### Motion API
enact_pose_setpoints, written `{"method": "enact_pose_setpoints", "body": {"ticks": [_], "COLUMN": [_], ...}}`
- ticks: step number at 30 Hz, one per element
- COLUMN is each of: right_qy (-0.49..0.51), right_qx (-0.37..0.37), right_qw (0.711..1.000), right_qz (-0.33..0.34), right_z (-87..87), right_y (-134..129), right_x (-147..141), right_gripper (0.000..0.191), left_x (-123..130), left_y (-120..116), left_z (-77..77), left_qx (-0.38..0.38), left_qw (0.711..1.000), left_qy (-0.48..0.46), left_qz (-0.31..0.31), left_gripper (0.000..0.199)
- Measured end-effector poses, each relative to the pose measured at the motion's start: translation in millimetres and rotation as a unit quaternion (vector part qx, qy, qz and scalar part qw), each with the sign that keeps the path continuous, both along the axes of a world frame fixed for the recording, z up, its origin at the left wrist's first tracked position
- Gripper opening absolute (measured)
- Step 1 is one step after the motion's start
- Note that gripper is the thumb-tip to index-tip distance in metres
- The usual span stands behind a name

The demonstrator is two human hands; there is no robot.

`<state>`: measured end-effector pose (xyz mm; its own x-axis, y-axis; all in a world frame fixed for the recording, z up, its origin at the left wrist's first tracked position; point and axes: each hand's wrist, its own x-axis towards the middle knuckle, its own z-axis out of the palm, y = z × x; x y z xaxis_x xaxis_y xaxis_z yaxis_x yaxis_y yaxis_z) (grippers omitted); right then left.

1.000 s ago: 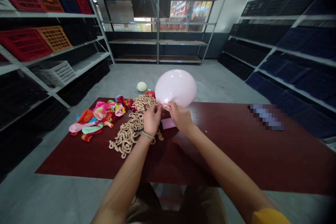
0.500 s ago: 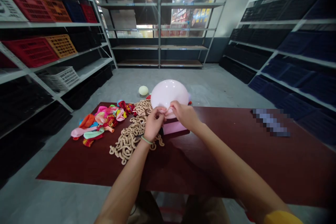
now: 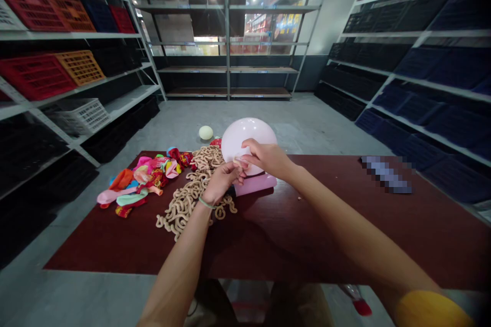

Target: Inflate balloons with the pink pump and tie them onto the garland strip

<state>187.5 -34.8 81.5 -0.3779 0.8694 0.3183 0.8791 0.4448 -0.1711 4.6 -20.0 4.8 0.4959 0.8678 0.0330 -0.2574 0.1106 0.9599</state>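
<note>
An inflated pale pink balloon (image 3: pixel 241 135) stands upright just beyond my fingers. Its neck is between my two hands. My left hand (image 3: pixel 225 179), with a pale green band at the wrist, is closed in a pinch at the balloon's base. From the right, my right hand (image 3: pixel 266 157) pinches close to the same spot and covers part of the balloon. The knot or opening of the neck is hidden by fingers. Under the hands lies a pink box-like object (image 3: pixel 256 184). Beside my left hand spreads a heap of beige, curly tube-like pieces (image 3: pixel 186 202).
Limp balloons in many colours (image 3: pixel 143 181) lie at the left of the brown table (image 3: pixel 291 250). A pixelated flat object (image 3: pixel 385 174) is at its right. A small pale balloon (image 3: pixel 206 133) is beyond the table's far edge. Shelves with crates (image 3: pixel 36 75) flank both sides.
My right hand has shifted slightly, its fingers curling over the balloon's lower front. My left hand is more tightly closed. The view has turned a little to the right.
</note>
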Motion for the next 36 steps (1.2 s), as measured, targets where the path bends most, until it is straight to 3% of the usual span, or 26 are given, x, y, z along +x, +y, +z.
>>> {"method": "enact_pose_setpoints", "body": {"ticks": [4, 8, 13, 17, 19, 23, 28, 31, 36], "right_qy": [-0.012, -0.070, -0.217, -0.245, -0.244, -0.254, -0.239, -0.228, -0.116], "right_qx": [-0.083, -0.109, -0.046, 0.011, 0.026, 0.035, 0.025, 0.026, 0.065], "right_qw": [0.995, 0.989, 0.970, 0.965, 0.964, 0.956, 0.952, 0.952, 0.982], "right_qz": [0.049, 0.075, 0.096, 0.091, 0.100, 0.143, 0.188, 0.203, 0.134], "right_z": [14.2, 24.5, 32.7, 35.9, 34.3, 28.6, 28.0, 26.4, 19.6], "right_y": [-2, -5, -15, -18, -15, -8, -1, 4, 13], "right_x": [7, 12, 8, 0, -5, -12, -16, -19, -12], "right_gripper": [0.020, 0.013, 0.018, 0.020, 0.019, 0.014, 0.010, 0.011, 0.022], "left_x": [-2, -4, -1, 3, 5, 6, 8, 8, 8], "left_y": [5, 9, 9, 5, 3, 0, 0, 1, 1], "left_z": [-2.8, -3.9, -7.8, -11.0, -11.6, -13.7, -20.2, -22.4, -19.9], "left_qx": [-0.023, -0.031, -0.009, 0.091, 0.179, 0.340, 0.395, 0.383, 0.305], "left_qw": [0.999, 0.998, 0.999, 0.993, 0.973, 0.895, 0.854, 0.858, 0.912], "left_qy": [-0.026, -0.028, -0.004, 0.060, 0.129, 0.265, 0.319, 0.318, 0.238], "left_qz": [0.034, 0.037, 0.031, 0.036, 0.066, 0.112, 0.109, 0.129, 0.133], "left_gripper": [0.037, 0.042, 0.045, 0.040, 0.036, 0.028, 0.027, 0.033, 0.047]}}
